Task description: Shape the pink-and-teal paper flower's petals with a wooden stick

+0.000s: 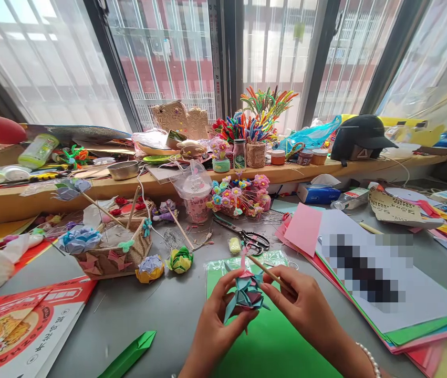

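Paper flower (247, 294): above green sheet (270, 336) on worktop (160, 315), pinched in left hand (215, 320). Right hand (302, 304) fingers closed on wooden stick (264, 269), apparently curling petals; steady, light pressure advisable.

A matt folded-paper flower (247, 295), a thin wooden stick (267, 272), and metal scissors (247, 237) on the smooth grey table (160, 310).

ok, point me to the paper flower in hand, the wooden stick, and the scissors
paper flower (248, 294), head view, on its folded teal petals
wooden stick (267, 271), head view, mid-shaft above the right fingers
scissors (255, 241), head view, on the black handle loops
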A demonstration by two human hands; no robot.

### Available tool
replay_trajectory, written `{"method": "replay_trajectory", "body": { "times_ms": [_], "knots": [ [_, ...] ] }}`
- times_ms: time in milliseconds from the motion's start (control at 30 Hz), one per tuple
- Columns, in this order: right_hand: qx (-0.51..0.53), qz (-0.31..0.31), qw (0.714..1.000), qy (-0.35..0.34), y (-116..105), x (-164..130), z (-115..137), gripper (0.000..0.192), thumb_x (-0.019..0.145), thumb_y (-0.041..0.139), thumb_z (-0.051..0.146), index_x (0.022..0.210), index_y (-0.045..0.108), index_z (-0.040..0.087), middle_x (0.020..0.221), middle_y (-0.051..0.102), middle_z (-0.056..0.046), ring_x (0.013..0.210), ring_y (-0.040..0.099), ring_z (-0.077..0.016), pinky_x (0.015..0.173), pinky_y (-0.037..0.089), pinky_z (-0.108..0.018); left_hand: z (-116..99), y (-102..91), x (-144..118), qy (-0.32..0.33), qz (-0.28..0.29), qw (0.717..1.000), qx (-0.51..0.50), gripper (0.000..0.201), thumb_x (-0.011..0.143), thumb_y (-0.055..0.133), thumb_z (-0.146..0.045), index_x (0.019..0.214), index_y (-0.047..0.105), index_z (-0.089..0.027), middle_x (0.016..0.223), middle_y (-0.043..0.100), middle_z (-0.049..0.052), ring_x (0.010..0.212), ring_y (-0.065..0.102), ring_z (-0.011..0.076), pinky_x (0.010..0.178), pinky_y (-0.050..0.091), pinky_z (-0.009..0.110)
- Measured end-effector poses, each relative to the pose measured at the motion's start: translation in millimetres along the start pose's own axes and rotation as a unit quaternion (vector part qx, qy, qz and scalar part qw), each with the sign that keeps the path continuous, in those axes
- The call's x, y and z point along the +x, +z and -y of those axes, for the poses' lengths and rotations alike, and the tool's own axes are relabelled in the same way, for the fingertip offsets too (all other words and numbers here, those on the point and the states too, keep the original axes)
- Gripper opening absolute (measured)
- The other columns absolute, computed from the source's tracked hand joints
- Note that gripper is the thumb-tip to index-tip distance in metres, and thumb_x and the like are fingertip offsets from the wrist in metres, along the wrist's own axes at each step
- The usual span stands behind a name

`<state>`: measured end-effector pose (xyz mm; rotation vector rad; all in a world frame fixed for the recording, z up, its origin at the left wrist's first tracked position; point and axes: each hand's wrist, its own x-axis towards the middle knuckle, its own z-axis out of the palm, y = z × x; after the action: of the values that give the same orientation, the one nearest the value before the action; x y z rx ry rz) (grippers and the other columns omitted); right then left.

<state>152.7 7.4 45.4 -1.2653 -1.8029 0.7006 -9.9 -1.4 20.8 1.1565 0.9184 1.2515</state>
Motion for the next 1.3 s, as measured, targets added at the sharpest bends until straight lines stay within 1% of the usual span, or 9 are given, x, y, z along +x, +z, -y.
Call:
{"method": "replay_trajectory", "body": {
  "times_ms": [100,200,333,433,533,767,967,1167,1300],
  "knots": [
    [0.007,0.015,1.000,0.003,1,-1,-1,0.025,0.083,0.051,0.037,0.089,0.064,0.017,0.059,0.053,0.001,0.045,0.035,-0.0097,0.042,0.027,-0.022,-1,2.1,1,0.015,0.007,0.999,-0.029,0.043,0.063,0.073,-0.016,0.103,0.059,-0.024,0.096,0.068,0.004,0.085,0.063,0.0187,0.068,0.051,0.021],
    [0.030,0.041,0.999,-0.002,0,0,-2,0.028,0.086,0.048,0.038,0.095,0.066,0.018,0.067,0.061,-0.001,0.051,0.043,-0.0114,0.046,0.031,-0.021,3,2.5,2,0.019,0.016,0.999,-0.045,0.044,0.061,0.074,-0.014,0.102,0.061,-0.024,0.092,0.071,0.002,0.084,0.064,0.0175,0.073,0.050,0.021],
    [0.041,0.047,0.998,-0.026,-2,0,-1,0.026,0.087,0.046,0.034,0.094,0.068,0.020,0.071,0.064,-0.002,0.061,0.051,-0.0145,0.053,0.036,-0.023,8,0.2,2,0.008,-0.023,1.000,-0.008,0.049,0.059,0.075,-0.015,0.106,0.063,-0.023,0.093,0.072,0.002,0.084,0.064,0.0193,0.074,0.051,0.023],
    [0.037,0.055,0.997,-0.032,-1,0,-1,0.029,0.088,0.045,0.034,0.085,0.069,0.019,0.065,0.061,-0.001,0.059,0.049,-0.0139,0.053,0.035,-0.023,9,-1.8,1,0.007,-0.041,0.999,0.028,0.052,0.057,0.076,-0.018,0.107,0.064,-0.022,0.092,0.072,0.001,0.084,0.064,0.0218,0.074,0.052,0.025],
    [0.034,0.058,0.997,-0.029,0,0,-3,0.032,0.088,0.045,0.036,0.075,0.068,0.017,0.060,0.057,-0.001,0.055,0.046,-0.0129,0.051,0.032,-0.023,8,-2.8,1,0.017,-0.043,0.996,0.070,0.053,0.056,0.077,-0.022,0.108,0.065,-0.022,0.084,0.071,0.000,0.075,0.065,0.0209,0.069,0.054,0.026],
    [0.065,0.081,0.994,-0.012,-3,2,-3,0.033,0.087,0.047,0.037,0.072,0.068,0.016,0.054,0.050,0.003,0.050,0.036,-0.0101,0.046,0.025,-0.022,7,-2.5,0,0.033,-0.050,0.994,0.088,0.051,0.056,0.077,-0.022,0.106,0.066,-0.026,0.085,0.071,-0.001,0.074,0.065,0.0189,0.068,0.054,0.022],
    [0.071,0.101,0.992,-0.012,-3,2,1,0.032,0.086,0.047,0.035,0.068,0.066,0.015,0.055,0.048,0.003,0.052,0.034,-0.0100,0.047,0.024,-0.022,9,-3.5,0,0.036,-0.070,0.992,0.097,0.051,0.056,0.078,-0.025,0.105,0.066,-0.027,0.088,0.072,-0.001,0.076,0.066,0.0200,0.070,0.054,0.022],
    [0.075,0.116,0.990,-0.005,-4,4,-2,0.034,0.086,0.046,0.036,0.069,0.067,0.016,0.053,0.042,0.004,0.051,0.030,-0.0098,0.047,0.021,-0.022,7,-2.3,0,0.037,-0.076,0.992,0.097,0.050,0.056,0.078,-0.027,0.104,0.066,-0.027,0.087,0.072,0.000,0.077,0.066,0.0209,0.071,0.054,0.023],
    [0.107,0.138,0.985,0.008,-12,5,-1,0.029,0.085,0.047,0.037,0.086,0.070,0.018,0.060,0.053,0.002,0.055,0.037,-0.0114,0.049,0.027,-0.022,3,-7.9,0,0.042,-0.032,0.995,0.085,0.050,0.057,0.078,-0.030,0.106,0.066,-0.028,0.090,0.072,0.001,0.080,0.066,0.0207,0.073,0.054,0.022]
  ]
}}
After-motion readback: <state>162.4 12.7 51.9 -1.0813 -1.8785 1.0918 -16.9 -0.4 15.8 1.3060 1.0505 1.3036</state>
